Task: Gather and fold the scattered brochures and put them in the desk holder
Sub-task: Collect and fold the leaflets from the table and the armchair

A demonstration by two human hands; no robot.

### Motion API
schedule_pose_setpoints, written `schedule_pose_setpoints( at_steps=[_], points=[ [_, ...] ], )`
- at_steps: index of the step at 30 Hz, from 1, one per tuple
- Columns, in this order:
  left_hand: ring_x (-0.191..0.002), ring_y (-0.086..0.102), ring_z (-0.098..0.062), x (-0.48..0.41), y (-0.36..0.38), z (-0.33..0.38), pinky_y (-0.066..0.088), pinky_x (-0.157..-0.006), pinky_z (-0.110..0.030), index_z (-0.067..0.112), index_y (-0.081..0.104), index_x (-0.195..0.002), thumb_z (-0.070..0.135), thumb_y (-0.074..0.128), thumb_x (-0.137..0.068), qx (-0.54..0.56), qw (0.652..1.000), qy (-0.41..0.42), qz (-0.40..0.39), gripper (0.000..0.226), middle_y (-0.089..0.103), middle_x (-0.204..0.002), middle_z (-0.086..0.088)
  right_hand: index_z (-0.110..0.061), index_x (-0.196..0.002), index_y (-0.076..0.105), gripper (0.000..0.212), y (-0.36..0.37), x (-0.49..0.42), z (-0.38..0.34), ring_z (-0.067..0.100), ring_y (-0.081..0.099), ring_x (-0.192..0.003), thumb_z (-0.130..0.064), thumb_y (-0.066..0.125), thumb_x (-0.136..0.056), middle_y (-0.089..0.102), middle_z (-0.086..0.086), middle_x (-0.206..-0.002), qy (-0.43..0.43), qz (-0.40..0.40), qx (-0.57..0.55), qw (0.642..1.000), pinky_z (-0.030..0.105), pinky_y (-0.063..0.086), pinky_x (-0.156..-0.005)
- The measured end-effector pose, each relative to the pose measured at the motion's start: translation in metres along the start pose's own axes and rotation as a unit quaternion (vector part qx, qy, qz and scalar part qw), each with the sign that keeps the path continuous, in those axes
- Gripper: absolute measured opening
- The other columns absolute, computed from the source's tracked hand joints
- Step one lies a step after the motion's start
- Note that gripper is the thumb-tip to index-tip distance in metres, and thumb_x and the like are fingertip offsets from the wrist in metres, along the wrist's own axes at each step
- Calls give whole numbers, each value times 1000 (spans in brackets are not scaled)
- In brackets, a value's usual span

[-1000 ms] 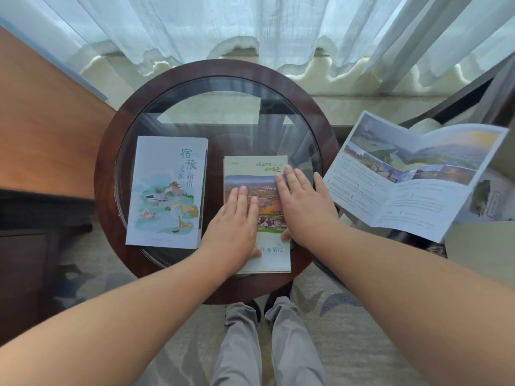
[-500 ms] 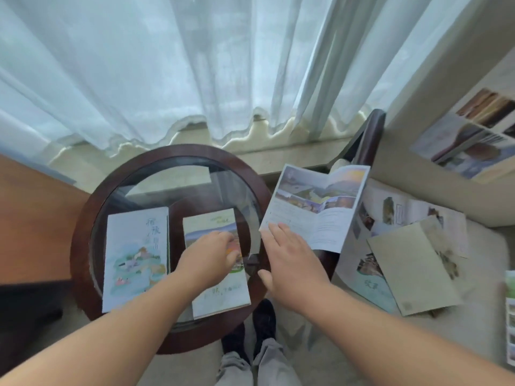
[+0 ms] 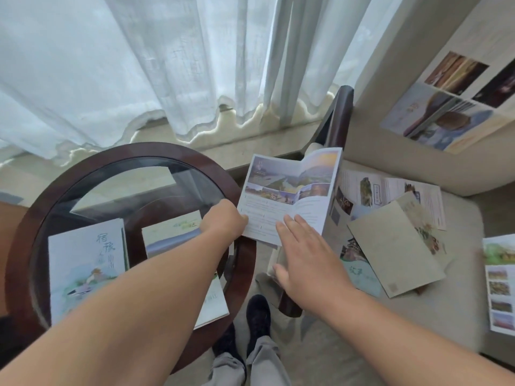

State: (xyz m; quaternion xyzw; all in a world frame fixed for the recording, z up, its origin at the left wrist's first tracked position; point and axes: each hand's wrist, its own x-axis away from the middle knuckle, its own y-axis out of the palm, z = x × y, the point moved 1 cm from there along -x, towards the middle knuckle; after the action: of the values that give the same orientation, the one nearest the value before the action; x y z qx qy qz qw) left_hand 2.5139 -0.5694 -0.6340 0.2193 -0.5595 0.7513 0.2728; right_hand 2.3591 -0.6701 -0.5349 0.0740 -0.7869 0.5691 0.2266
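Brochures lay scattered in two places below a sheer white curtain [image 3: 139,65]: on a cream armchair [image 3: 390,129] at the right and on a round glass tabletop [image 3: 83,168] with a dark wooden rim at the left. Against the armchair's back leaned a photo brochure [image 3: 451,107]. On its seat a beige brochure [image 3: 390,246] lay across an unfolded sheet [image 3: 384,188], and a strip brochure [image 3: 498,288] sat at the right edge of the view. On the tabletop a blue-and-white brochure [image 3: 83,260] lay folded, just beside a landscape brochure [image 3: 170,232] partly hidden under the left forearm. Between tabletop and seat stood an open brochure [image 3: 289,190], its pages bent along a crease. The left hand [image 3: 223,221] gripped its lower left edge, fingers curled and thumb on the page. The right hand [image 3: 306,260] had its fingers [image 3: 292,222] straight and spread over the lower part of that page; whether they touched it could not be told. Black shoes [image 3: 257,316] showed beneath.
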Motion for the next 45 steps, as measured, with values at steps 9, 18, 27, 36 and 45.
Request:
schedule_pose_setpoints(
  at_steps=[9,18,27,36,45],
  points=[
    [-54,45,-15,69,-46,30,29,-48,-31,21,39,-70,27,52,-83,98,963,231,100,20,50,-61,2,-27,-152,27,77,-50,-15,-3,15,29,-144,-63,51,-89,31,-6,-157,139,47,-338,930,33,29,-112],
    [-88,58,-13,183,-88,73,50,-76,-35,21,56,-93,40,44,-91,57,868,487,82,23,62,-96,9,-15,-117,64,37,-124,10,3,28,67,-87,-4,45,-87,71,8,-108,287,119,-624,717,38,59,-65],
    [-106,66,-22,171,-117,109,49,-99,-50,21,62,-118,57,52,-90,414,894,144,-92,46,70,-116,0,-11,-103,65,22,-156,64,33,27,74,-83,-3,47,-96,77,8,-92,189,133,-718,657,47,59,-77],
    [-94,71,-31,204,-128,139,56,-89,-48,10,67,-110,18,59,-94,505,839,127,-161,20,74,-105,-12,-7,-114,60,21,-159,78,51,33,73,-85,-4,50,-96,75,16,-98,156,88,-776,605,46,59,-73],
    [-82,72,-23,224,-150,146,59,-64,-32,10,63,-114,-4,45,-96,545,792,225,-158,29,74,-104,-11,-18,-120,57,30,-171,79,61,20,70,-85,-16,65,-90,73,4,-110,125,155,-742,640,23,51,-52]
  ],
)
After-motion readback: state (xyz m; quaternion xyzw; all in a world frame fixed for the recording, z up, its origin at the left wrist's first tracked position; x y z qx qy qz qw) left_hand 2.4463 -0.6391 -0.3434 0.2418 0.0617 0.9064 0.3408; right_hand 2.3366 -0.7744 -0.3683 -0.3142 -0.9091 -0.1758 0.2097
